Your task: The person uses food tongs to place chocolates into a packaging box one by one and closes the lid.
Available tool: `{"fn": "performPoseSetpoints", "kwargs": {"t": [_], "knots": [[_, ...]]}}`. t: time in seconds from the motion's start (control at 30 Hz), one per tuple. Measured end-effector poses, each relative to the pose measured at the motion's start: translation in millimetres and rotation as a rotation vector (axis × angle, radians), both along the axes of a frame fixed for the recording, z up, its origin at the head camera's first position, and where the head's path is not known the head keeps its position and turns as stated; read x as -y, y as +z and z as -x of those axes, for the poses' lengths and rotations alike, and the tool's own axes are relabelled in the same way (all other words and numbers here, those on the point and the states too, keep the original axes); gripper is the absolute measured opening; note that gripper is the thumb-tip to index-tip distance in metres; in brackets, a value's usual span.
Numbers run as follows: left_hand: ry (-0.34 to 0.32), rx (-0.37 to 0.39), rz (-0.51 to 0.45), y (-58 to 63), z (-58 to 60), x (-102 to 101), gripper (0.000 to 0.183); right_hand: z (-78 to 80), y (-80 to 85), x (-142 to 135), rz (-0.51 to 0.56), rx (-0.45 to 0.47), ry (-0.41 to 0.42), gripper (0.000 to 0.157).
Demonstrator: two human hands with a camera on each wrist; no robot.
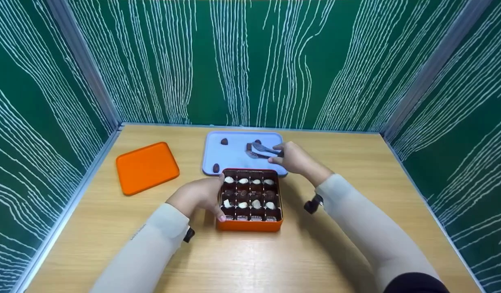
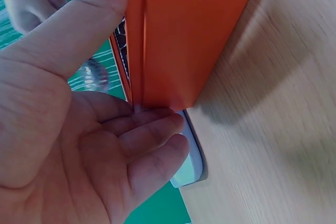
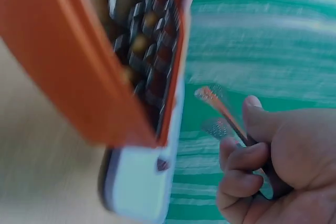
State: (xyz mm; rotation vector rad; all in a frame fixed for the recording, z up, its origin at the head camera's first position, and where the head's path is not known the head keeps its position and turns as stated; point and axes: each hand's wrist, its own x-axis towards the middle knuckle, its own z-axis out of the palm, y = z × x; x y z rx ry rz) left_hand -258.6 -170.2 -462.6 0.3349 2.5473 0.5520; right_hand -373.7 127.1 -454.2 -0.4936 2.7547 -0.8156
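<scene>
An orange box [image 1: 249,226] of chocolates stands on the table, its dark divided insert holding rows of white and dark chocolates [image 1: 243,181]. My left hand [image 1: 199,195] grips the box's left side, thumb at the near corner and fingers at the far one; the left wrist view shows the fingers bent against the orange wall [image 2: 189,35]. Metal tongs [image 1: 263,148] are held in my right hand [image 1: 293,158] over the light blue tray [image 1: 234,156]. In the right wrist view the tongs' tips [image 3: 215,128] stand apart with nothing between them. A dark chocolate [image 1: 249,147] lies beside the tips in the head view.
More dark chocolates lie on the tray, one [image 1: 224,141] at the back left and another [image 1: 216,167] at the front left. An orange lid [image 1: 148,168] rests on the table to the left. Green walls with white lines [image 1: 250,61] enclose the table.
</scene>
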Motion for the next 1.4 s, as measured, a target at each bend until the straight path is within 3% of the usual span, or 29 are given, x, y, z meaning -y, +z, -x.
{"fn": "performPoseSetpoints", "kwargs": {"t": [0.13,0.27,0.33,0.4,0.57,0.77,0.9,1.1,1.27,1.4], "knots": [[0.012,0.008,0.005,1.7,-1.3,-1.6,0.154,25.4,-16.7,10.0,-0.029,-0.025,-0.075,0.051],[0.025,0.014,0.006,1.7,-0.6,-2.2,0.155,42.4,-24.9,26.3,0.025,0.027,-0.128,0.029],[0.029,0.015,0.004,1.2,0.5,-1.8,0.155,49.2,-26.6,34.2,0.041,0.06,-0.138,0.028],[0.032,0.014,0.005,0.9,1.6,-0.9,0.156,54.6,-28.3,40.3,0.033,0.078,-0.143,0.038],[0.022,0.012,-0.002,0.5,0.6,-4.6,0.157,52.6,-27.6,36.7,-0.065,0.048,-0.146,0.052],[0.025,0.018,0.006,2.6,-0.6,-3.9,0.157,41.7,-11.7,18.6,-0.129,0.039,-0.118,0.037],[0.022,0.019,0.007,5.1,-1.6,-0.9,0.156,29.7,2.4,0.0,-0.145,-0.02,-0.029,0.02],[0.03,0.031,-0.004,7.9,-3.4,-0.3,0.155,-14.3,27.5,-36.7,-0.079,-0.093,0.107,0.024],[0.04,0.038,0.002,8.0,-2.6,-0.6,0.155,-61.1,46.9,-62.9,-0.046,-0.04,0.185,0.022],[0.025,0.033,0.018,5.8,-1.6,-2.4,0.156,-92.6,49.8,-81.1,-0.062,0.021,0.229,0.022]]}}
